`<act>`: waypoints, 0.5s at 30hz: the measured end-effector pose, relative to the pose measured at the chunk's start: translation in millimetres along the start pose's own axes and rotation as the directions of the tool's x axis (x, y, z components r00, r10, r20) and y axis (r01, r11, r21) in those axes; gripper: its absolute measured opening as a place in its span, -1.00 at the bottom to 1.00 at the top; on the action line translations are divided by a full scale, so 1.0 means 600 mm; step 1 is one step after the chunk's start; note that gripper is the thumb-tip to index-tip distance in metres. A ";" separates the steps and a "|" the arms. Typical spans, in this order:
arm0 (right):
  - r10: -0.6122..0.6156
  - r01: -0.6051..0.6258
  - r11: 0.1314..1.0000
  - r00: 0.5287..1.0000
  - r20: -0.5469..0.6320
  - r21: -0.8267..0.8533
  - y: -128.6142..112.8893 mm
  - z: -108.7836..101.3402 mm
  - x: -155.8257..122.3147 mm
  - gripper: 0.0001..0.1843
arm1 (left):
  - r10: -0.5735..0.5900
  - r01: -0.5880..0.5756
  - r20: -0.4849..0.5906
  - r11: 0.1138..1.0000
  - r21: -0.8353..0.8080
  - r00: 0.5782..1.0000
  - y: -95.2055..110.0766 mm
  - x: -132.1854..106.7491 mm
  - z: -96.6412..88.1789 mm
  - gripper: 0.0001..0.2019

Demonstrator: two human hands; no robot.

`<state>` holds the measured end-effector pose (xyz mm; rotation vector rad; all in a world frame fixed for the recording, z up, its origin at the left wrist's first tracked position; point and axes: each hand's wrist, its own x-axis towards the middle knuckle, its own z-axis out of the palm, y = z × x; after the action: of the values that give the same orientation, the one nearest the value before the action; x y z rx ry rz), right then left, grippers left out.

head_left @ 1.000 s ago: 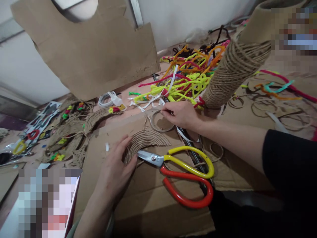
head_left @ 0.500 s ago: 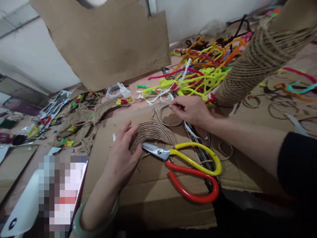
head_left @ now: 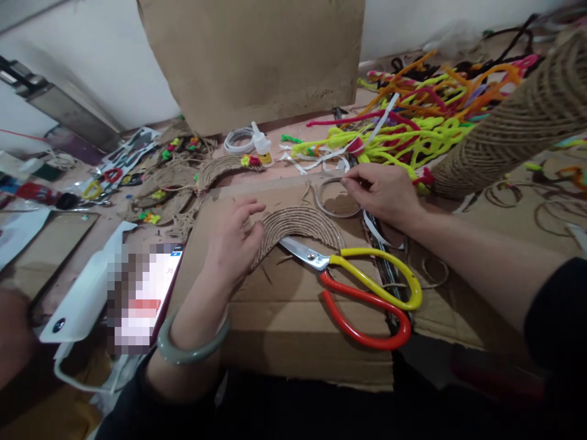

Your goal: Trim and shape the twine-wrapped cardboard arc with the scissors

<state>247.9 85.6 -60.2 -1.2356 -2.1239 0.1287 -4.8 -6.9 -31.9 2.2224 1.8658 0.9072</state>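
Note:
On the cardboard sheet lies a curved arch of jute twine rows. My left hand, a bangle on its wrist, is at the arch's left end with fingers bent and apart; whether it touches the twine I cannot tell. My right hand pinches the edge of a thin pale ring just behind the arch, between thumb and fingers. Scissors with one yellow and one red handle lie in front of the arch, blade tips by its inner edge.
Colourful fuzzy cords are heaped at the back right, beside a big twine-wound cone. A small glue bottle stands behind the sheet. Finished twine pieces and a lit phone lie left. Part of another person shows at the far left edge.
The camera view has shifted, so everything sits differently in it. My left hand has drawn back left off the arch, uncovering more of its left end. My right hand keeps its pinch on the ring.

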 end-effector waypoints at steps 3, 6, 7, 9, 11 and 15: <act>-0.046 0.047 0.998 0.998 0.050 -0.030 -0.001 -0.006 0.000 -0.75 | -0.052 0.047 -0.061 0.996 -0.071 0.997 -0.005 0.000 0.003 -0.77; -0.175 0.182 0.982 0.976 0.129 -0.046 -0.004 -0.016 0.001 -0.76 | -0.202 0.172 -0.184 0.971 -0.167 0.962 -0.005 0.001 0.003 -0.77; -0.223 0.234 0.971 0.961 0.160 -0.052 -0.005 -0.019 0.001 -0.76 | -0.245 0.209 -0.199 0.960 -0.186 0.949 -0.004 0.002 0.002 -0.78; -0.296 0.317 0.946 0.929 0.222 -0.064 -0.007 -0.023 0.000 -0.74 | -0.295 0.263 -0.175 0.946 -0.188 0.939 -0.002 0.005 -0.001 -0.78; -0.323 0.353 0.932 0.911 0.255 -0.082 -0.009 -0.022 -0.002 -0.74 | -0.298 0.280 -0.126 0.950 -0.141 0.946 -0.001 0.010 -0.001 -0.78; -0.328 0.360 0.929 0.909 0.258 -0.083 -0.014 -0.016 -0.006 -0.75 | -0.210 0.209 0.035 0.977 0.035 0.977 -0.002 0.016 0.007 -0.79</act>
<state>248.2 75.9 -51.3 -0.9292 -2.5645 -0.0173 -2.8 3.5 -32.3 1.9948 2.0611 0.7982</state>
